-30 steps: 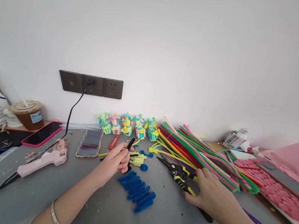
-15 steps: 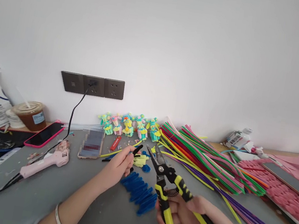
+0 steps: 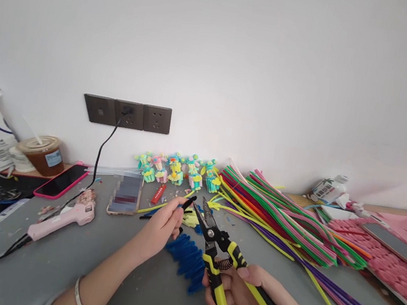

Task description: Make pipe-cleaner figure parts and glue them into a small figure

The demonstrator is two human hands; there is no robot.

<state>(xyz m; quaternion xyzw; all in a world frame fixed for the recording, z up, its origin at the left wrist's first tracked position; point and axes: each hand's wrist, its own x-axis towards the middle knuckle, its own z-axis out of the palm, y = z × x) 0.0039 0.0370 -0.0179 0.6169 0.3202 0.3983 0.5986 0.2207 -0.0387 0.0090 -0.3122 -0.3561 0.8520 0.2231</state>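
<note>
My left hand pinches a short black pipe cleaner, its end poking out past the fingertips. Wrapped round the yellow-and-black handles of wire-stripping pliers is my right hand. The plier jaws stand apart, their tips close to the black end; whether they touch it I cannot tell. Beneath the hands lies a zigzag row of blue pipe cleaner on the grey table. A pale yellow pipe-cleaner piece is partly hidden behind my left hand.
Several colourful pipe-cleaner figures stand along the wall. A large bundle of pipe cleaners lies to the right. On the left are a pink glue gun, a pink-edged phone, another phone and a drink cup.
My right hand has moved the pliers left, bringing the open jaws closer to the black pipe cleaner. My left hand stays nearly in place, still pinching it.
</note>
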